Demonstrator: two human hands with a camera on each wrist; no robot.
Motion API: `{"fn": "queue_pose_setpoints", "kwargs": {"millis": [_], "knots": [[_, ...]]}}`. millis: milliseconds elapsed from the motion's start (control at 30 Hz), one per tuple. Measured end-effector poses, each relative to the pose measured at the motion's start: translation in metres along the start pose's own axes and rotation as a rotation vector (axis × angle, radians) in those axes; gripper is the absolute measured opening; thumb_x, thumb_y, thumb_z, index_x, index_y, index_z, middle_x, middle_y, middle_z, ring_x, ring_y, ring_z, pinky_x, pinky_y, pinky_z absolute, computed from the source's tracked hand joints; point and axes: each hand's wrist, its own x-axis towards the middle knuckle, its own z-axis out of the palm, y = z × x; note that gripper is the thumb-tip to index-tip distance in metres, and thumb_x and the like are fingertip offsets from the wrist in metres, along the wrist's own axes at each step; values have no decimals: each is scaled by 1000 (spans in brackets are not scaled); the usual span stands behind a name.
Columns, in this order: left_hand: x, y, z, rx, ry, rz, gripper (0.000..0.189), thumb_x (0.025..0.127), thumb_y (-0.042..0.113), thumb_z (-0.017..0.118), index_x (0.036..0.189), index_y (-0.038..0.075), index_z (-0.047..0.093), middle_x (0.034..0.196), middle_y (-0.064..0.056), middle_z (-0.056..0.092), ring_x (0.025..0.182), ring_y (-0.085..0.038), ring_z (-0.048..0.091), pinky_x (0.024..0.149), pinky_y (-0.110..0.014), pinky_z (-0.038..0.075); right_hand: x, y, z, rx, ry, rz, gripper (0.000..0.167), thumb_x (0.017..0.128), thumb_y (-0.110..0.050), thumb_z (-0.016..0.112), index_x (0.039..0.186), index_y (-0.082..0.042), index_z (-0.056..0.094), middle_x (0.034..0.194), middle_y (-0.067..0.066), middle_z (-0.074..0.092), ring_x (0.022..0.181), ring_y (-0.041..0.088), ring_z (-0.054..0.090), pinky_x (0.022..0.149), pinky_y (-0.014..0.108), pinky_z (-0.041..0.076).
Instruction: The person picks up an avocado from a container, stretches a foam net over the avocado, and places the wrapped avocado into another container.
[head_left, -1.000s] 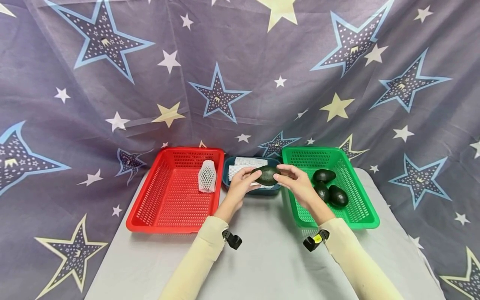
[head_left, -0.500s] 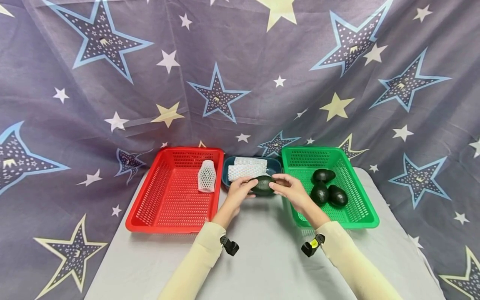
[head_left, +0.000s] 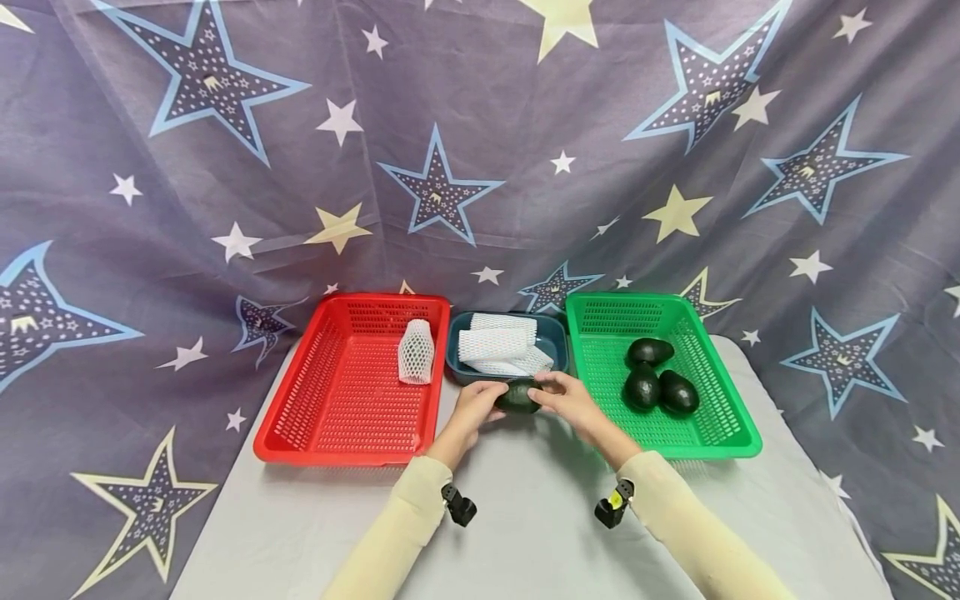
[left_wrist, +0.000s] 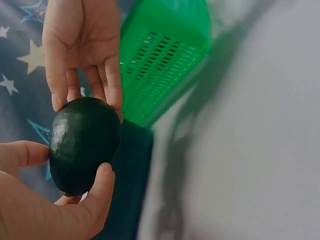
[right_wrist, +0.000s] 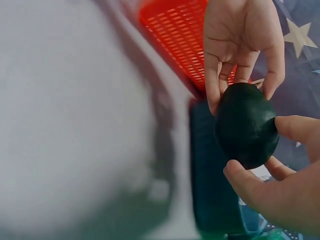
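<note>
A dark green avocado (head_left: 517, 397) is held between both hands, just in front of the blue tray (head_left: 555, 337). My left hand (head_left: 474, 408) grips its left end, thumb on the near side, as the left wrist view also shows on the avocado (left_wrist: 84, 145). The right end is pinched by the fingers and thumb of my right hand (head_left: 566, 402). In the right wrist view the avocado (right_wrist: 246, 126) sits between the fingertips of both hands. White foam net sleeves (head_left: 495, 343) lie in the blue tray behind.
On the left stands a red basket (head_left: 281, 408) holding one netted, sleeve-shaped piece (head_left: 415, 353). A green basket (head_left: 723, 396) on the right contains three avocados (head_left: 642, 387). A star-patterned cloth (head_left: 480, 125) hangs behind the grey-white table (head_left: 525, 517).
Both hands have drawn the avocado down toward the person and slightly left, from over the blue tray to its front edge. More of the foam sleeves now shows.
</note>
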Motion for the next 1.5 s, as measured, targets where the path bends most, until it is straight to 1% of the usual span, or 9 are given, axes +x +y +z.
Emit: {"fn": "queue_pose_setpoints", "kwargs": {"millis": [200, 300, 433, 667, 867, 1067, 1233, 1400, 1500], "knots": [[7, -17, -2, 7, 26, -30, 36, 90, 15, 65, 118, -7, 67, 105, -10, 66, 74, -10, 61, 72, -28, 62, 3, 13, 10, -15, 8, 48, 44, 96, -9, 68, 135, 7, 55, 126, 28, 61, 107, 26, 65, 103, 47, 54], [8, -24, -3, 21, 36, -50, 36, 89, 14, 65, 118, -7, 67, 106, -10, 65, 74, -10, 61, 70, -28, 62, 3, 17, 14, -16, 17, 70, 43, 95, -8, 68, 133, 7, 56, 124, 28, 62, 106, 27, 65, 101, 47, 55], [9, -30, -4, 48, 51, -81, 35, 90, 14, 64, 119, -5, 65, 109, -12, 64, 79, -12, 62, 71, -29, 62, 3, 20, 20, -45, 23, 84, 41, 94, -8, 68, 131, 7, 57, 122, 28, 63, 104, 27, 64, 98, 47, 56], [7, -37, -4, 79, 64, -102, 34, 89, 14, 62, 118, -3, 61, 115, -15, 63, 88, -15, 61, 76, -30, 62, 4, 27, 27, -85, 31, 105, 40, 95, -8, 68, 130, 7, 58, 122, 29, 63, 102, 27, 64, 95, 47, 57], [7, -40, -6, 89, 71, -93, 34, 87, 12, 61, 118, -3, 61, 116, -16, 63, 90, -14, 60, 76, -30, 61, 6, 33, 31, -88, 23, 102, 40, 94, -7, 69, 130, 8, 57, 123, 30, 63, 103, 27, 65, 92, 46, 58], [7, -41, -6, 79, 79, -95, 34, 86, 11, 61, 118, -3, 61, 117, -16, 63, 91, -15, 60, 76, -30, 61, 7, 33, 33, -97, 36, 109, 39, 93, -6, 70, 127, 7, 58, 122, 28, 64, 99, 24, 65, 88, 42, 59], [7, -42, -7, 85, 77, -100, 34, 86, 11, 61, 117, -2, 61, 116, -16, 63, 92, -16, 60, 76, -30, 61, 5, 23, 32, -185, 43, 84, 38, 92, -5, 69, 126, 7, 59, 117, 28, 66, 101, 29, 65, 86, 40, 57], [6, -42, -8, 101, 70, -107, 32, 86, 13, 62, 116, -1, 61, 114, -13, 62, 89, -15, 59, 78, -33, 61, 10, -3, 26, -265, 52, -8, 33, 90, 0, 69, 121, 9, 62, 104, 22, 70, 96, 25, 66, 81, 31, 55], [6, -42, -8, 103, 70, -109, 31, 87, 13, 63, 115, -1, 61, 112, -13, 61, 87, -14, 58, 79, -34, 61, 18, -19, 19, -306, 54, -67, 30, 92, -1, 68, 120, 8, 63, 104, 23, 70, 95, 27, 66, 81, 33, 57]]}}
